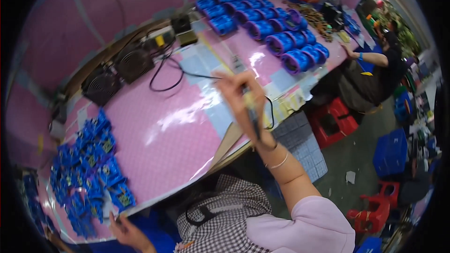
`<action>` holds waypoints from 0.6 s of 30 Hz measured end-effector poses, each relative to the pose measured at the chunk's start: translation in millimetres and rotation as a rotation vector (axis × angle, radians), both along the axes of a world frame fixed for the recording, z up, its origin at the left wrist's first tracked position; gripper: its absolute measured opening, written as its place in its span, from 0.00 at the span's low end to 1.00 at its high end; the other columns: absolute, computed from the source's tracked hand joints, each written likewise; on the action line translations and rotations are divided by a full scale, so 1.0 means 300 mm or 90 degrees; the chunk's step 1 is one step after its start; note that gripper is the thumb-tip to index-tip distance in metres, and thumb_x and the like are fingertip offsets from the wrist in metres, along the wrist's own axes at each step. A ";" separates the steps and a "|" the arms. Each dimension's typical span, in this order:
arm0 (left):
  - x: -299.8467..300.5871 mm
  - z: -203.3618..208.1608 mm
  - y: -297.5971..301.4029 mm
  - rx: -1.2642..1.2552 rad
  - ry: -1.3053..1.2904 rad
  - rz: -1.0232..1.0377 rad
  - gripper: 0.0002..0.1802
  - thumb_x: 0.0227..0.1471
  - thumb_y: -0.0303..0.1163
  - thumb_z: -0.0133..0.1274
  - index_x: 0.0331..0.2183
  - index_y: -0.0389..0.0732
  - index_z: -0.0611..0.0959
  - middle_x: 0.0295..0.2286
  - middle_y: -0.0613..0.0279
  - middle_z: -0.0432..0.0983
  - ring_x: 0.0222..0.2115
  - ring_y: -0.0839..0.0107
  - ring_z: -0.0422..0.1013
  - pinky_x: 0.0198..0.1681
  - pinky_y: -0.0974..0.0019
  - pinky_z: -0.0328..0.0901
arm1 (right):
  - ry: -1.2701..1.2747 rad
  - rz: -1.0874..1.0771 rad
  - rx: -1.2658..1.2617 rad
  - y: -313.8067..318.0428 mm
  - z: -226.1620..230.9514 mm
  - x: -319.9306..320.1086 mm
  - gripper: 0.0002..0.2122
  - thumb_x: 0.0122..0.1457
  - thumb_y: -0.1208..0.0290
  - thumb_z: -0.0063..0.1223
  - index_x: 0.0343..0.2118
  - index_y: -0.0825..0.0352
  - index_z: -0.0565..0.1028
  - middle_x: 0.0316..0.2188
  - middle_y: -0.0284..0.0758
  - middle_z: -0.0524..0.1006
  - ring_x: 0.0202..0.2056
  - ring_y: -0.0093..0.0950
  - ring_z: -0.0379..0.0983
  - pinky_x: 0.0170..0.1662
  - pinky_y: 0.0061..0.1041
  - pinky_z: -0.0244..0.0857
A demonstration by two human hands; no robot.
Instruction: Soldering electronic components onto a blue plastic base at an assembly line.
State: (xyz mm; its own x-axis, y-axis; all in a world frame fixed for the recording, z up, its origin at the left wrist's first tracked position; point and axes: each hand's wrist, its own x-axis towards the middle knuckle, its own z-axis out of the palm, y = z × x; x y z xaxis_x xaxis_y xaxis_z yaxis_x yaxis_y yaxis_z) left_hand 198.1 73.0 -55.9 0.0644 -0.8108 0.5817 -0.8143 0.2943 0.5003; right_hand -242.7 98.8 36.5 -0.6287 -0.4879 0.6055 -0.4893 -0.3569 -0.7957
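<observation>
My right hand is raised over the table's front edge, smeared by motion. Its fingers are wrapped round a slim pen-shaped tool with a dark body; its exact kind is blurred. A black cable runs up to this hand from a box at the back. At the lower left, my left hand is by the table edge, fingers curled around something dark that I cannot make out. Just beyond it lies a heap of blue parts with small boards among them.
Rows of blue and purple cylindrical units stand at the back right. Two dark fans line the wall beside a power box. A co-worker sits at the right near a red stool. Grey foam sheets are below the table edge.
</observation>
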 end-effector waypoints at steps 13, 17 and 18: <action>-0.264 0.062 -0.014 0.586 1.263 -0.447 0.13 0.64 0.39 0.39 0.36 0.40 0.72 0.11 0.72 0.50 0.13 0.80 0.49 0.28 0.67 0.52 | 0.215 -0.633 0.249 -0.015 0.051 -1.303 0.32 0.30 0.60 0.75 0.37 0.59 0.64 0.28 0.45 0.76 0.37 0.48 0.74 0.42 0.44 0.63; -0.342 0.150 0.035 0.721 1.163 -0.462 0.18 0.64 0.40 0.37 0.42 0.42 0.79 0.11 0.73 0.53 0.14 0.79 0.54 0.32 0.65 0.58 | 0.169 -0.622 0.436 -0.068 0.035 -1.298 0.35 0.30 0.59 0.75 0.41 0.57 0.62 0.40 0.45 0.75 0.47 0.54 0.68 0.46 0.51 0.64; -0.347 0.148 0.036 0.734 1.153 -0.494 0.18 0.64 0.40 0.37 0.43 0.43 0.78 0.11 0.73 0.53 0.14 0.79 0.53 0.31 0.66 0.57 | 0.137 -0.640 0.505 -0.086 0.039 -1.266 0.35 0.31 0.60 0.75 0.42 0.56 0.62 0.44 0.45 0.73 0.49 0.57 0.65 0.47 0.52 0.65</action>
State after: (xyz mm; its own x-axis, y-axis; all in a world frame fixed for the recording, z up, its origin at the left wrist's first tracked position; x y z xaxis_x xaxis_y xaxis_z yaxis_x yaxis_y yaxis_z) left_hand 93.9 83.8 -11.6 -0.5768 -0.7694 -0.2744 0.6175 -0.6306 0.4702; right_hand -622.4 72.9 48.1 -0.8531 -0.1316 0.5049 -0.4096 0.7684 -0.4917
